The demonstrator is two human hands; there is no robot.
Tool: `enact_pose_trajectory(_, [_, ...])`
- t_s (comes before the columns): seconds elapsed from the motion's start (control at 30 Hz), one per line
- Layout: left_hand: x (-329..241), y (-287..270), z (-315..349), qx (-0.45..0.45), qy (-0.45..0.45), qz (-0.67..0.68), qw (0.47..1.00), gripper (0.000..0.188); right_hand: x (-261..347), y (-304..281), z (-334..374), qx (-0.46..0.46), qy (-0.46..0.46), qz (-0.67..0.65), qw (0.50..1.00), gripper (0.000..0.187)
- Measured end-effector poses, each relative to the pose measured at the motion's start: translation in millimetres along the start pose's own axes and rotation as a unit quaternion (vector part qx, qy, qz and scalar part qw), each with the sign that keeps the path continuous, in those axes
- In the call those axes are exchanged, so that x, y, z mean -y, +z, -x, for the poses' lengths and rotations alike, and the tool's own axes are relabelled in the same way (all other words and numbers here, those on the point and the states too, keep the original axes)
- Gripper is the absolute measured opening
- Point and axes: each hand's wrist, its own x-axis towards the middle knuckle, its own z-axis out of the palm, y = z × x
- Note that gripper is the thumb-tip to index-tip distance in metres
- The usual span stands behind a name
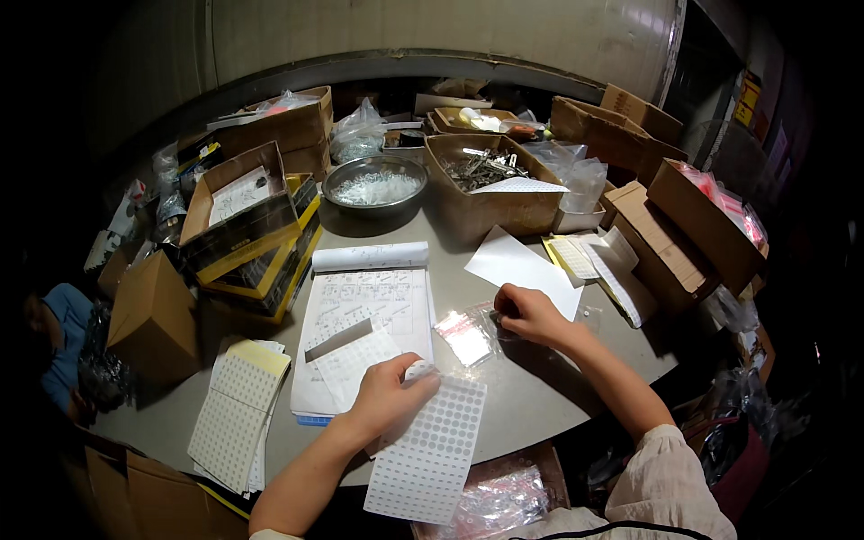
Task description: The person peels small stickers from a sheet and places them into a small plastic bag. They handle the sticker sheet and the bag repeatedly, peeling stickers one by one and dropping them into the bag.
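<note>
My left hand (394, 396) is closed on the top end of a sheet of round stickers (430, 450), thumb on its face. The sheet has rows of small grey dots and hangs over the table's near edge. To the right, my right hand (533, 313) has its fingers curled together above small clear plastic bags (468, 335). Whatever its fingertips pinch, if anything, is hidden. One bag has a pinkish-red edge and catches bright light. A stapled notepad (360, 288) with printed drawings lies ahead of my left hand, a loose sticker sheet (346, 364) on top of it.
More sticker sheets (236, 396) are stacked at the left. At the back stand a metal bowl (374, 209) of small clear pieces and a cardboard box (490, 211) of metal parts. White paper (517, 270) lies beyond my right hand. A box of plastic bags (499, 504) sits below the near edge.
</note>
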Motion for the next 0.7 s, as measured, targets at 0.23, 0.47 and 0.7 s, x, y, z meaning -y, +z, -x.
enact_pose_trajectory(0.23, [8.0,1.3,-2.2,-0.004,0.020,-0.017,1.000,0.024,13.6,-11.7,-1.3,-0.028,0.074,0.207,0.975,0.026])
enact_pose_trajectory(0.47, [-0.2,0.7,-1.4,0.001,0.009,-0.024,1.000,0.039,3.3,-16.3,17.4,-0.089,-0.026,0.132,0.987,0.027])
enact_pose_trajectory(0.7, [4.9,4.1,-1.3,-0.019,0.015,0.052,0.998,0.024,123.1,23.8,45.6,-0.013,-0.199,-0.014,0.980,0.022])
